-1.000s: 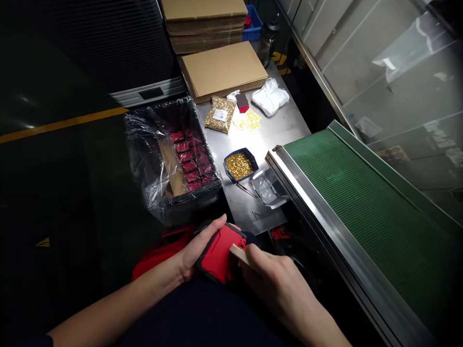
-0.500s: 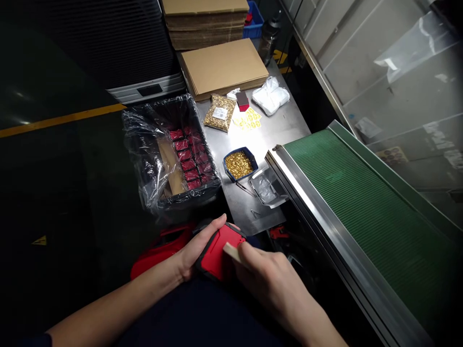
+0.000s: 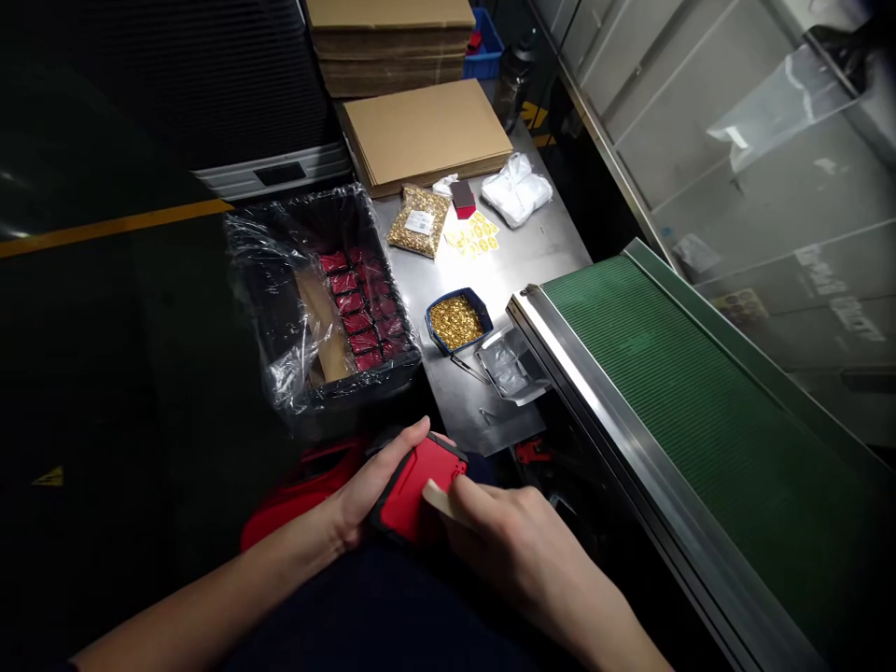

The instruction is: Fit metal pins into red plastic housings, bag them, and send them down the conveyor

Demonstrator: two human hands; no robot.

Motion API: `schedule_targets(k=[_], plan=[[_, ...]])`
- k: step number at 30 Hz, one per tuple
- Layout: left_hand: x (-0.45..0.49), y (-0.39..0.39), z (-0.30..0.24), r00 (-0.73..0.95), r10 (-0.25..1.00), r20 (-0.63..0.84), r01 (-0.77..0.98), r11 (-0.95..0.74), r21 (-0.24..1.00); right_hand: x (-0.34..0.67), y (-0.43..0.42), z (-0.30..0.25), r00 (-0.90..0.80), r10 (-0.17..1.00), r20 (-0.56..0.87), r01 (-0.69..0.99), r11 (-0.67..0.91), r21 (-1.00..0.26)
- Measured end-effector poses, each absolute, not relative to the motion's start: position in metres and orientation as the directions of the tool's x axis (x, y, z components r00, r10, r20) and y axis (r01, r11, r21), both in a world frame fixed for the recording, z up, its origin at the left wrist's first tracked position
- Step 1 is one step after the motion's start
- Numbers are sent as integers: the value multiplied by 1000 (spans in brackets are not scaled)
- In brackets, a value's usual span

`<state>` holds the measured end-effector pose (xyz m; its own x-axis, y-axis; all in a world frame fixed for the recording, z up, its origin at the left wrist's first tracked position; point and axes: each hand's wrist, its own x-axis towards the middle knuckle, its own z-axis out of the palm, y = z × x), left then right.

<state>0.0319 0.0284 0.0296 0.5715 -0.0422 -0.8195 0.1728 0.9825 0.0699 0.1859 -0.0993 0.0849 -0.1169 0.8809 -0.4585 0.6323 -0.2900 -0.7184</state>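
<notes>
My left hand is wrapped around a red and black plastic casing held over my lap. My right hand grips a small pale flat tool and presses its tip against the red face of the casing. Just beyond the hands lies the near edge of a steel table. A red object sits under my left hand, mostly hidden.
A black crate lined with clear plastic holds rows of red parts. A blue tray of small gold pieces, a bag of gold pieces, yellow stickers, tweezers and flat cardboard lie on the table. A green conveyor belt runs along the right.
The tool tip in my right hand has slid leftward across the red casing. My head view has shifted slightly; the left hand keeps its grip.
</notes>
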Motion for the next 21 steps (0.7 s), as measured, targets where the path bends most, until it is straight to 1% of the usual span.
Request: schedule_targets(k=[3,5,7,9,10,11,12,13,14,15,16,17,18,21], plan=[[31,29,27,584,-53,-810,167,984,57,185,-96,86,-81,887,-454,638,-304,-707],[31,30,26,578,-45,-815,165,984,63,183,-94,87,-86,881,-465,625,-316,-714],[32,32,26,571,-37,-820,174,982,76,180,-90,88,-105,892,-440,622,-286,-729],[32,33,27,564,-46,-824,180,981,68,178,-87,86,-72,913,-402,630,-271,-728],[32,35,28,567,-54,-822,175,983,56,179,-86,83,-37,921,-388,610,-286,-739],[32,36,28,577,-57,-815,168,984,51,180,-88,78,12,925,-380,555,-323,-767],[31,38,28,588,-50,-807,159,986,55,183,-91,71,86,920,-384,459,-378,-804],[30,40,28,599,-31,-800,146,987,71,187,-96,60,184,897,-402,331,-441,-834],[27,42,26,610,-1,-792,129,987,98,190,-103,45,301,846,-441,192,-506,-841],[25,45,24,620,34,-784,110,985,130,194,-110,26,425,760,-492,58,-565,-823],[21,48,21,624,71,-778,88,983,160,198,-116,3,531,652,-541,-28,-625,-780],[17,51,17,619,106,-779,65,981,185,201,-120,-22,602,546,-583,-63,-695,-716],[13,54,12,606,132,-784,50,978,204,204,-122,-48,622,497,-605,-72,-733,-676],[1,64,-5,548,153,-823,79,969,233,209,-106,-122,642,427,-636,-71,-793,-605]])
